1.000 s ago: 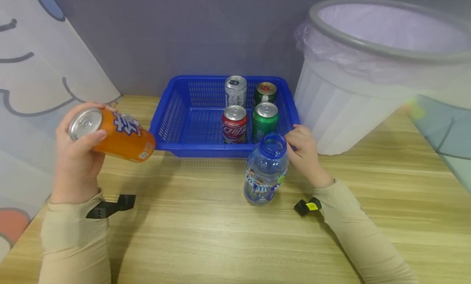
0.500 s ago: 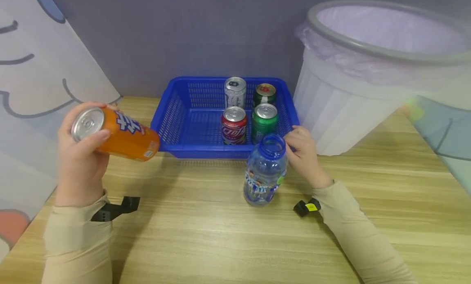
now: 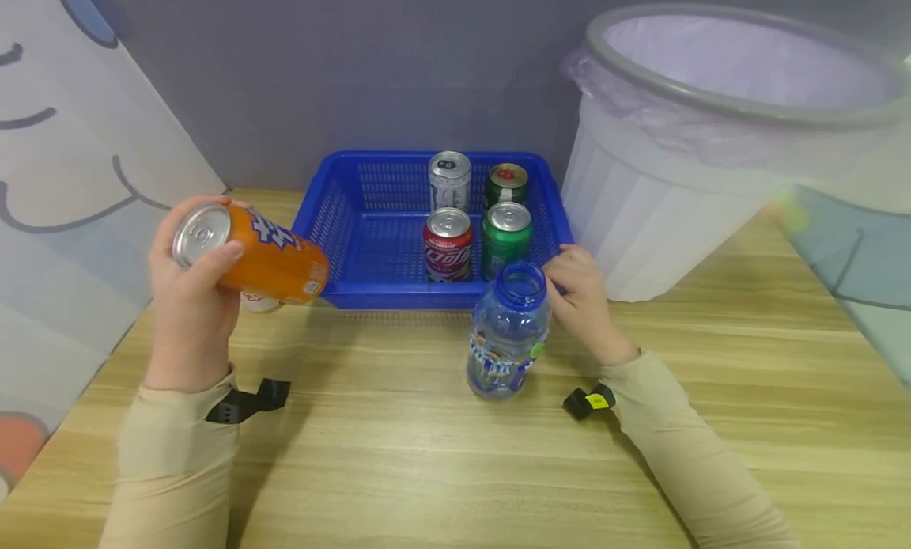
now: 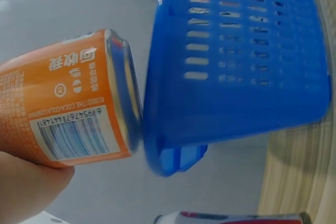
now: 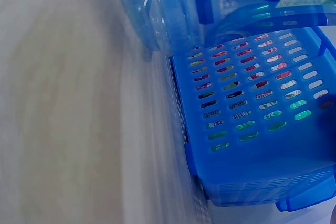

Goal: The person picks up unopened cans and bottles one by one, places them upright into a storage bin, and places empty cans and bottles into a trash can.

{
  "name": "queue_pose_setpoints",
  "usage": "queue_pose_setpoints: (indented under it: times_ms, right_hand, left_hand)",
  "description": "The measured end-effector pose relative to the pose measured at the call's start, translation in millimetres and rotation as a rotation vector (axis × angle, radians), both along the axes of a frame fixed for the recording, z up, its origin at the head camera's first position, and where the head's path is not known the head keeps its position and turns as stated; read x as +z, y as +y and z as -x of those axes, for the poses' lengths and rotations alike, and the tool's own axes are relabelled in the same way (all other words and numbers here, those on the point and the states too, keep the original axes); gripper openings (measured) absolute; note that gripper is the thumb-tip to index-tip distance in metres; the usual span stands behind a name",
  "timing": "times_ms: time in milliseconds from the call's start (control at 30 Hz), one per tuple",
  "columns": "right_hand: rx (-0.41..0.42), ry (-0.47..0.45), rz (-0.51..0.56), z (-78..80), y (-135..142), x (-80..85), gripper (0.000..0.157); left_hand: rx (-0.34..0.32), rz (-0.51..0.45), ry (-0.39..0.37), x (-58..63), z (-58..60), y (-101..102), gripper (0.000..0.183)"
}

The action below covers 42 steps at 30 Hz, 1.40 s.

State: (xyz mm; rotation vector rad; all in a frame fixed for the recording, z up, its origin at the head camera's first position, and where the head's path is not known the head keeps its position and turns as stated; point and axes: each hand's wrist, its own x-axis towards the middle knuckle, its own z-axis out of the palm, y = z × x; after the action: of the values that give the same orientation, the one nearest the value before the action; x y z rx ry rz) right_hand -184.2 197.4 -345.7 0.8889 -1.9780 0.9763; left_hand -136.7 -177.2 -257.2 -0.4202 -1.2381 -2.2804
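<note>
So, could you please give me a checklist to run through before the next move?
1. Orange can held by left hand: ok.
2. Orange can upright: not ok, tilted.
3. Orange can inside basket: not ok, outside near its left rim.
4. Basket's four cans upright: ok.
5. Bottle outside basket: ok, in front.
6. Bottle gripped by right hand: cannot tell, contact hidden.

a white bin (image 3: 651,189), lilac liner (image 3: 740,62) inside — grey backdrop (image 3: 320,74) behind the wooden table (image 3: 413,462)
</note>
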Motion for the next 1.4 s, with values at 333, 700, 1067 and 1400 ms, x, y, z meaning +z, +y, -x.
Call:
queue_pose_setpoints:
  times_ms: [333,700,1067,1400]
  right_hand:
    - [-0.006,0.003,0.004,0.1,-0.2,-0.2,0.053]
    - [0.005,0.011,0.013,1.1,-1.9,0.1,0.048]
    - [0.0,0.008,0.008,0.0,-2.1,0.2,0.048]
    - [-0.01,0.003,-0.006,-0.4,-1.9,0.8,0.049]
  left_hand:
    - [0.07,-0.031,-0.027,-2.5,10.3,19.1,0.031]
    - [0.082,0.045,-0.054,-13.5,22.0,40.4,0.032]
    - [0.145,0.157,-0.189,-30.0,34.2,45.8,0.041]
    - [0.165,0.402,-0.415,-25.1,34.0,44.5,0.042]
